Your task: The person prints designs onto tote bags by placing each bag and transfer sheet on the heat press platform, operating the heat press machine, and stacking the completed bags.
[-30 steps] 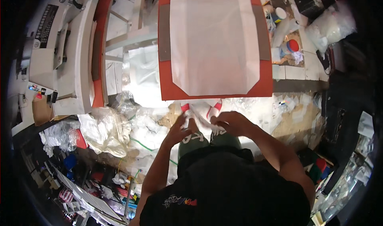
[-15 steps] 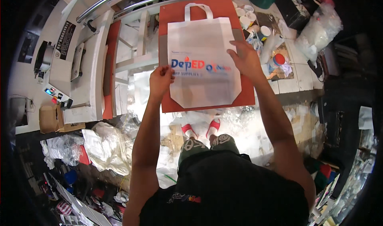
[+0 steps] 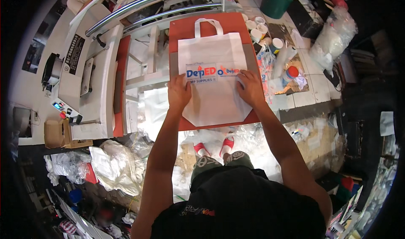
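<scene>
My view is bright and sharp at centre, with even overhead light and soft shadows; the fisheye bends straight edges (badly near the rim), and the corners go black.

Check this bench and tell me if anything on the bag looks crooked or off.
The printed transfer sheet on the white tote bag looks slightly tilted, its right end sitting higher than the left. The left hand and right hand press flat at its two ends. The bag itself lies smooth on the red pad.
</scene>
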The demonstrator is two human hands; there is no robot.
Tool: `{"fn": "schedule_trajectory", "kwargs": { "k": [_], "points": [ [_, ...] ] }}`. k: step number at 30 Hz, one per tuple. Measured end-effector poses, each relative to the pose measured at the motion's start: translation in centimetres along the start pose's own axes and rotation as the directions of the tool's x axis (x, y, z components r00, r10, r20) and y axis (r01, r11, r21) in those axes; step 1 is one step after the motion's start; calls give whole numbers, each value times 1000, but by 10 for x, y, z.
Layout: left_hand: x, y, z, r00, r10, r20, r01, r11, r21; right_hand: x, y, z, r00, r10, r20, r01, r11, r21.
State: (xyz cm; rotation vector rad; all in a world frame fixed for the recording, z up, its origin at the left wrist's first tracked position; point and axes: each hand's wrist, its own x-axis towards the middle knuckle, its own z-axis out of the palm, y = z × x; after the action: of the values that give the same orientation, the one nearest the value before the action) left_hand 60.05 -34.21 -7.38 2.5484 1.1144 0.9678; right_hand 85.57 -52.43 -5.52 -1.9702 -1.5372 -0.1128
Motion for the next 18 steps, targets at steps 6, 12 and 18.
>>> {"fn": "schedule_trajectory", "kwargs": {
  "k": [6,12,18],
  "points": [
    [-11,13,-3,998,33,45,-34,999,19,-3,1,3,1000,22,-22,-22,1000,-20],
    [-6,15,0,998,43,42,-44,999,19,0,6,2,999,36,-22,-37,998,-43],
    [-1,5,-9,998,50,42,-50,999,-19,5,6,2,999,49,-14,-49,999,-8]
  ]
}}
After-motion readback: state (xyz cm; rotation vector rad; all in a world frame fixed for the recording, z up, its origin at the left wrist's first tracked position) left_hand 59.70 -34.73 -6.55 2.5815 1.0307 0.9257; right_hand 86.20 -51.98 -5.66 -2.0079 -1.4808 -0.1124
